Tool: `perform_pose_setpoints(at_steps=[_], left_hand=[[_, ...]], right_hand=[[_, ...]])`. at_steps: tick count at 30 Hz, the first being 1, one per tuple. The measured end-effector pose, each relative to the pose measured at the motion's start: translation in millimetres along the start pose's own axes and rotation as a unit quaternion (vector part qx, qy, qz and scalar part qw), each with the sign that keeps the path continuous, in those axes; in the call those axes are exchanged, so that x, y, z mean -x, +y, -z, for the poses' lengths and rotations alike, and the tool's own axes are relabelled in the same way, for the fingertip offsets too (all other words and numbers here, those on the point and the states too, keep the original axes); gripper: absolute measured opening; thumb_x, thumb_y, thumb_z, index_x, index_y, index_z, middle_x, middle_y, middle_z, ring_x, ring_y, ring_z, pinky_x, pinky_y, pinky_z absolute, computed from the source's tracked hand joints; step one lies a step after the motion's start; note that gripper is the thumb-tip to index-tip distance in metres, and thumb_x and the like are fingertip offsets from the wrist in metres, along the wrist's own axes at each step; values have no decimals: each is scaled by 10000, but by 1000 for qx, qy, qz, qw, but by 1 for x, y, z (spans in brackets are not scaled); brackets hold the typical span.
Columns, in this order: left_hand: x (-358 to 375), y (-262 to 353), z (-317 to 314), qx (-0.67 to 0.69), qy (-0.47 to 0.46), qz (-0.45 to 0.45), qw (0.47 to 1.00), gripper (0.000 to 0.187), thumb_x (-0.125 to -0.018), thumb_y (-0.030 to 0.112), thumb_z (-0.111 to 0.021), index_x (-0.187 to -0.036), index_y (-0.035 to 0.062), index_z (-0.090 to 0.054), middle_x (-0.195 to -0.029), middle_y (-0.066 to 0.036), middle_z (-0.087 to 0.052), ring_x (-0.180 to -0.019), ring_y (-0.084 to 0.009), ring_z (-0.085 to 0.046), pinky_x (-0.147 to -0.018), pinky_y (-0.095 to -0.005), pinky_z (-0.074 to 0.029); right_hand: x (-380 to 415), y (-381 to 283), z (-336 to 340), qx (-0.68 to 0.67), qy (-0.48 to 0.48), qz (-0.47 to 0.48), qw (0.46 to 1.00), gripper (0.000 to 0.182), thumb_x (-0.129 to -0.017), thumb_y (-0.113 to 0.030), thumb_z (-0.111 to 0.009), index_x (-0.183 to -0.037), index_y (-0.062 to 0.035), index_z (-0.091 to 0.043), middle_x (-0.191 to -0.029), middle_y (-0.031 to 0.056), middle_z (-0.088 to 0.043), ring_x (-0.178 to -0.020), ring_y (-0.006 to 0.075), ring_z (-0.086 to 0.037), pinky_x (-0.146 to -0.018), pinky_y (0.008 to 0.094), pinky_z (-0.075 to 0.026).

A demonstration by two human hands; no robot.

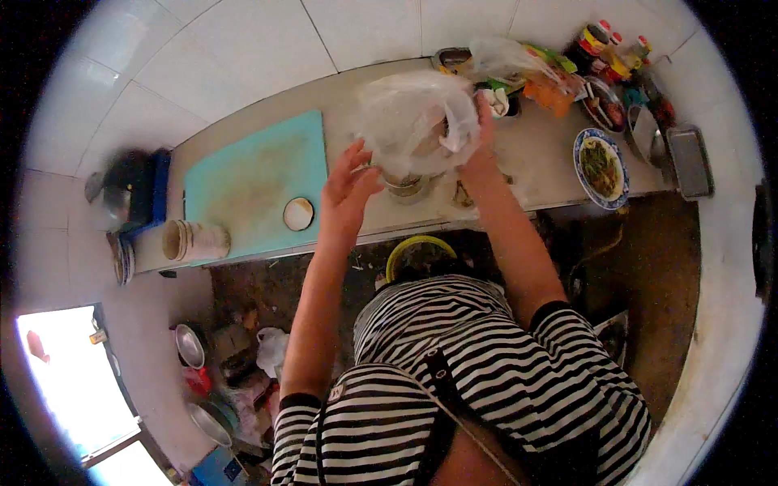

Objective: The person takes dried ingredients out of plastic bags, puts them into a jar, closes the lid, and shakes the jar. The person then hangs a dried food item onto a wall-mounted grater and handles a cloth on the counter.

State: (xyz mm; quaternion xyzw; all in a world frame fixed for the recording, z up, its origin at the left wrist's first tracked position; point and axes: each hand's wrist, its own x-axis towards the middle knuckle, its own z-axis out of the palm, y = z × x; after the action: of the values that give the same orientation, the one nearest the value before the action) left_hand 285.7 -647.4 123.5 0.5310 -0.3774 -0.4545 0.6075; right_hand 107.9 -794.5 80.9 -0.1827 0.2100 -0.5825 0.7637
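Observation:
A clear plastic bag [405, 113] is held up over the counter, puffed out and partly open. My right hand [480, 146] grips its right edge, with the fingers partly hidden by the plastic. At the bag's lower left is my left hand [350, 182], its fingers spread and apart, close to the plastic. Below the bag stands a round glass or metal container [403, 188], partly covered by it. A small metal object [462, 194] lies on the counter beside my right wrist. To the left, a round lid [298, 214] rests on a teal cutting board [251, 182].
Stacked cups [194, 240] stand at the board's front left corner. On the right are a patterned plate of greens [600, 168], sauce bottles [608, 53], bagged produce [547, 77] and a metal tray [690, 162]. Under the counter edge is a yellow-green rimmed basin [420, 240].

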Motion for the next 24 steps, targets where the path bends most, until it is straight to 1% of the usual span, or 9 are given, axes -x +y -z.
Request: perform_pose_setpoints(at_steps=[4, 5, 8, 11, 14, 15, 17, 23, 24], left_hand=[[-38, -33, 0, -103, 27, -97, 990, 370, -864, 68, -594, -1229, 39, -539, -1119, -90, -581, -969, -153, -574, -800, -290, -488], [-43, -40, 3, -153, 43, -114, 981, 342, -865, 64, -591, -1205, 40, -561, -1103, -88, -594, -971, -148, -577, -802, -291, -488], [-29, -17, -6, -259, 68, -53, 962, 254, -868, 66, -585, -1119, 42, -612, -1053, -97, -628, -980, -126, -577, -840, -282, -463], [-30, -36, -10, -246, 41, -69, 966, 227, -838, 23, -579, -1055, 50, -640, -1037, -122, -637, -995, -158, -588, -857, -292, -455], [-37, -53, -13, -310, 30, -198, 929, 290, -785, -29, -567, -1052, 54, -645, -1025, -136, -639, -980, -250, -596, -850, -322, -460], [-38, -53, -16, -327, 28, -208, 921, 301, -767, -36, -566, -1040, 55, -650, -1021, -140, -637, -981, -272, -590, -856, -333, -457], [-40, -54, -22, -361, 26, -225, 904, 322, -730, -50, -563, -1018, 56, -662, -1013, -149, -633, -982, -315, -576, -868, -355, -450], [-37, -37, -43, -329, 5, -202, 922, 206, -711, 13, -619, -894, 76, -693, -961, -97, -647, -978, -287, -570, -908, -409, -388], [-40, -40, -48, -375, -12, -220, 901, 188, -713, 29, -628, -881, 82, -693, -950, -84, -649, -980, -279, -573, -915, -421, -375]], right_hand=[[-22, -32, -7, 113, -54, 100, 987, 441, -969, -373, -347, -1226, -59, -518, -1163, 98, -584, -1067, 219, -564, -910, 355, -462], [-18, -42, -22, 21, -17, 71, 997, 443, -966, -372, -347, -1220, -53, -522, -1171, 101, -582, -1080, 234, -556, -938, 381, -443], [-38, -44, -7, 25, -52, 107, 993, 433, -967, -349, -351, -1226, -43, -515, -1190, 107, -572, -1108, 251, -536, -955, 392, -429], [-38, -41, 4, 60, -44, 98, 992, 409, -970, -308, -352, -1229, -34, -509, -1204, 112, -564, -1131, 259, -519, -974, 396, -413], [-31, -19, 18, 41, -55, 35, 997, 391, -971, -294, -358, -1211, -31, -520, -1193, 111, -568, -1114, 258, -530, -969, 390, -417], [-18, -17, 10, 57, -42, 14, 997, 371, -938, -333, -441, -1152, -63, -578, -1095, 93, -627, -1032, 244, -584, -905, 408, -463], [-21, -2, 19, 38, -54, 12, 998, 376, -934, -344, -447, -1146, -64, -580, -1095, 94, -627, -1027, 246, -586, -905, 408, -463], [-17, 2, 15, 26, -51, 20, 998, 379, -928, -357, -454, -1127, -62, -584, -1069, 98, -633, -984, 250, -604, -872, 395, -482], [-15, -1, 13, 31, -61, 28, 997, 380, -929, -358, -452, -1124, -60, -584, -1064, 99, -634, -977, 251, -607, -865, 394, -486]])
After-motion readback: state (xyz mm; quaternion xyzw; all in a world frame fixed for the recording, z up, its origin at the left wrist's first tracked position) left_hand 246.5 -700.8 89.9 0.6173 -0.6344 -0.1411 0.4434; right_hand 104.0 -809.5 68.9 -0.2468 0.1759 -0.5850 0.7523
